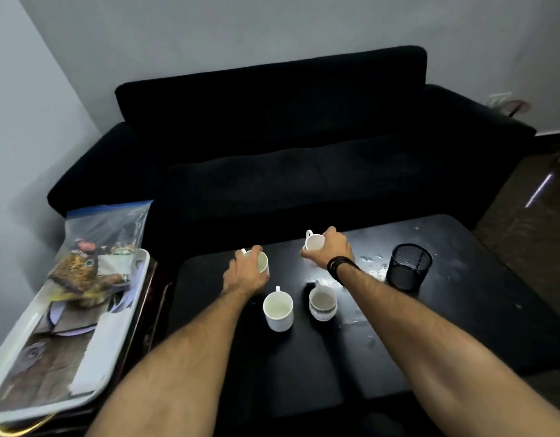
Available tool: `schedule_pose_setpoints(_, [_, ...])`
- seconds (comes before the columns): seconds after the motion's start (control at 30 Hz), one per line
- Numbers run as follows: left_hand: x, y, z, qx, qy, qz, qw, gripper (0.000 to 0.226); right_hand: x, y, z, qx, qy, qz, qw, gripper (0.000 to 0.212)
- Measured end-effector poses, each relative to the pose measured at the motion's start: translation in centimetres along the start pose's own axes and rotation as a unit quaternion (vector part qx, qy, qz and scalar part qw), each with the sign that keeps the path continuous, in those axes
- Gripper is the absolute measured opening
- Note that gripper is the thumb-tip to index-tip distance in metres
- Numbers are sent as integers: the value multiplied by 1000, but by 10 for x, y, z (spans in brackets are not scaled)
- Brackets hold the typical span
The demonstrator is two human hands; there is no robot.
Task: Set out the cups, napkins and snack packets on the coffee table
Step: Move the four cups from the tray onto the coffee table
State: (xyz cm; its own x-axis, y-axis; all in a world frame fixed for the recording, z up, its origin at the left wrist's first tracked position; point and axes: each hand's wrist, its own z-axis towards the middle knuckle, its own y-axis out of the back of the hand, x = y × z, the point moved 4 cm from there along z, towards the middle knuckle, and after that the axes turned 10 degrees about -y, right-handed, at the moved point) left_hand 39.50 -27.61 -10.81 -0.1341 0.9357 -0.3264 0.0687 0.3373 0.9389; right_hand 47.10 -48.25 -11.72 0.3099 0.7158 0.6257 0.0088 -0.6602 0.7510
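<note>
My left hand [244, 272] wraps its grip around a white ceramic cup [262, 262], my right hand [330, 247] around another [314, 241], both at the far side of the black table [461, 310]. I judge them rigid, light, chippable; hold the bodies.

A black bench [304, 373] fills the lower centre of the frame. Four white cups are seen on it: two nearer ones [278, 312] [322, 302] at centre and two farther ones [262, 261] [314, 241] above them. A black mesh pot [408, 266] is placed at right, with wet patches [371, 263] beside it.
</note>
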Motion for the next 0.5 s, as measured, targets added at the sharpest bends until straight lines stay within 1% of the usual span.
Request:
schedule_pose_setpoints(0.07, [-9, -16, 11, 18, -8, -1, 1000, 46, -8, -13, 7, 6, -2, -20, 1000, 76])
schedule_pose_setpoints(0.17, [-16, -35, 22, 40, -11, -6, 999, 44, -14, -32, 13, 17, -6, -37, 999, 76])
schedule_pose_setpoints(0.3, [-15, -58, 34, 58, -5, -6, 998, 50, -23, -54, 16, 35, -19, -50, 998, 76])
schedule_pose_setpoints(0.5, [-20, -65, 46, 54, -11, -18, 998, 53, -21, -68, 16, 23, -9, -67, 997, 78])
